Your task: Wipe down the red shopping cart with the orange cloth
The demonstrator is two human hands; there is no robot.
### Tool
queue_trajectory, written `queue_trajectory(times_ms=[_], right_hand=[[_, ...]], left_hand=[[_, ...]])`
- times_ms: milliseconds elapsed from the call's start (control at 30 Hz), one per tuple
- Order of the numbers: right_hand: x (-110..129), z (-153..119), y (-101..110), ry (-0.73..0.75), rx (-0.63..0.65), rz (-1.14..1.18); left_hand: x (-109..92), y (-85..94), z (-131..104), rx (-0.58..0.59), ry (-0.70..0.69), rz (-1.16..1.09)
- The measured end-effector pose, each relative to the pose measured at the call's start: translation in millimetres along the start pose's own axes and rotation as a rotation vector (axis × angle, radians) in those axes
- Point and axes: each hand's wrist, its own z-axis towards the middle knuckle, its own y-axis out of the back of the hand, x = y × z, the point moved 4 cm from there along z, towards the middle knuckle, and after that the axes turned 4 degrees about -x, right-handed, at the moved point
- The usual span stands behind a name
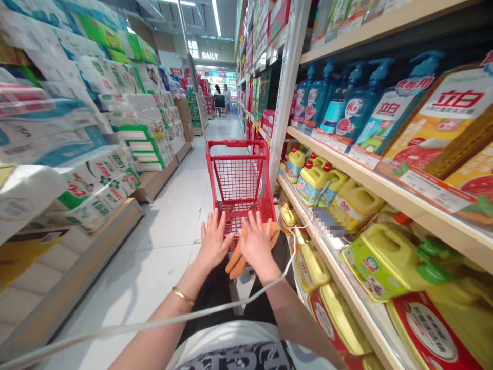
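Observation:
My left hand [213, 237] is stretched forward with its fingers spread, holding nothing. Beside it, my right hand [257, 243] also lies palm down with fingers apart. A red plastic shopping cart [238, 177] with a grid basket stands just beyond both hands. Under and around my right hand shows an orange item [235, 264], perhaps cloth; whether the hand touches it, I cannot tell. A thin white cable [234, 304] crosses in front of my forearms and runs up past my right hand toward the shelf.
On the right, shelves hold blue pump bottles [348, 105] and yellow detergent jugs [385, 262]. To the left, packs of tissue paper [103, 180] are stacked on a low platform. A tiled aisle [173, 205] runs ahead, with people [226, 94] far off.

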Motion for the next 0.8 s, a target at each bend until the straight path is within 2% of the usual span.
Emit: queue_trajectory(times_ms=[100,167,333,400,467,567,633,700,800], right_hand=[[-40.1,0.0,18.4,-0.206,-0.111,-0.099],[-42.6,1.1,19.1,-0.212,-0.111,-0.114],[18.1,3.3,-9.8,0.076,0.06,0.031],[26.5,4.0,-12.5,0.123,0.088,0.065],[10.6,5.5,-4.8,0.052,0.052,0.038],[-30.1,5.8,14.8,-0.133,-0.041,-0.066],[-40.6,5.2,20.7,-0.183,-0.069,-0.107],[-27.4,4.3,14.6,-0.129,-0.046,-0.087],[15.7,1.8,-6.4,0.047,0.041,0.014]], left_hand=[[-0.5,-2.5,0.4,-0.017,0.001,-0.019],[-0.9,-4.1,0.0,-0.027,0.008,-0.028],[0.0,-2.4,-0.9,-0.017,0.01,-0.017],[0.9,-1.0,-0.8,-0.002,0.001,-0.013],[1.7,-0.7,-0.6,0.002,-0.002,-0.015],[1.7,-2.5,-0.4,-0.014,0.005,-0.03],[1.3,-4.1,-0.3,-0.027,0.012,-0.043],[1.5,-4.8,-0.5,-0.035,0.02,-0.049],[3.0,-3.9,-0.7,-0.023,0.016,-0.042]])
